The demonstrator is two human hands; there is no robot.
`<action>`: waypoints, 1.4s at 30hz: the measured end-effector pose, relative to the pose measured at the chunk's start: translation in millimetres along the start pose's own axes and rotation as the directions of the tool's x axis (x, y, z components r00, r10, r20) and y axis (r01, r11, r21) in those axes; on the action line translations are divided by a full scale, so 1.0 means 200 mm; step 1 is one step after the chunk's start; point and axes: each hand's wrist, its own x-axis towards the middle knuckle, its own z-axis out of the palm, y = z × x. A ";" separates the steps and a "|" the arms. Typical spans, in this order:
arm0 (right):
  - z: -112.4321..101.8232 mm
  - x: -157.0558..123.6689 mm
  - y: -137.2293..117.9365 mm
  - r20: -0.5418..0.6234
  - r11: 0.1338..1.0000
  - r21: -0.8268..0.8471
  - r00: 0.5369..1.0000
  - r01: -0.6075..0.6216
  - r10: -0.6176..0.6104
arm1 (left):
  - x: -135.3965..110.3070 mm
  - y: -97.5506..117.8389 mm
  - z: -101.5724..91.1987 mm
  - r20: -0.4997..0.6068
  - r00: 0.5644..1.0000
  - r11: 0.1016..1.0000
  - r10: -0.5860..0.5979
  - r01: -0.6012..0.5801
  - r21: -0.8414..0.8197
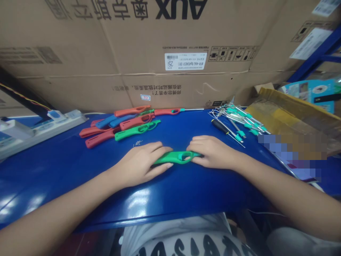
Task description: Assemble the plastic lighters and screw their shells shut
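Observation:
A green lighter handle (177, 157) lies level between my hands, low over the blue table. My left hand (145, 161) is closed around its butt end. At the other end, by the trigger loop, the fingers of my right hand (210, 151) grip it and hide the tip. A teal trigger piece shows inside the loop. Behind my left hand is a pile of red, blue and green lighter handles (135, 134). One red lighter (166, 112) at the back has a long metal rod. Beyond my right hand lie several metal rods with teal parts (246, 119).
A black-handled screwdriver (220, 126) rests beside the rods. A white power strip (58, 125) stands at the left. Tall cardboard (144, 42) walls off the back, and an opened carton (295, 117) sits at the right. Tiny metal bits (137, 143) lie near my left hand.

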 end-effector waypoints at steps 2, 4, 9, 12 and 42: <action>-0.04 0.00 0.01 0.012 0.999 -0.016 0.999 -0.044 0.044 | 0.00 -0.01 0.00 -0.003 0.999 0.999 -0.038 0.038 0.021; -0.06 -0.01 0.04 0.032 0.994 -0.036 0.994 -0.099 0.100 | 0.01 -0.02 0.02 0.003 0.997 0.997 -0.071 0.071 0.006; -0.09 -0.03 0.11 0.117 0.977 -0.088 0.972 -0.194 0.203 | 0.01 -0.05 0.05 0.003 0.993 0.992 -0.118 0.118 -0.034; -0.10 -0.04 0.15 0.146 0.971 -0.083 0.961 -0.224 0.234 | 0.01 -0.07 0.05 -0.014 0.992 0.990 -0.125 0.123 -0.073; -0.16 -0.06 0.13 0.165 0.985 -0.049 0.971 -0.167 0.173 | 0.01 -0.05 0.06 -0.036 0.999 0.989 -0.021 0.026 0.148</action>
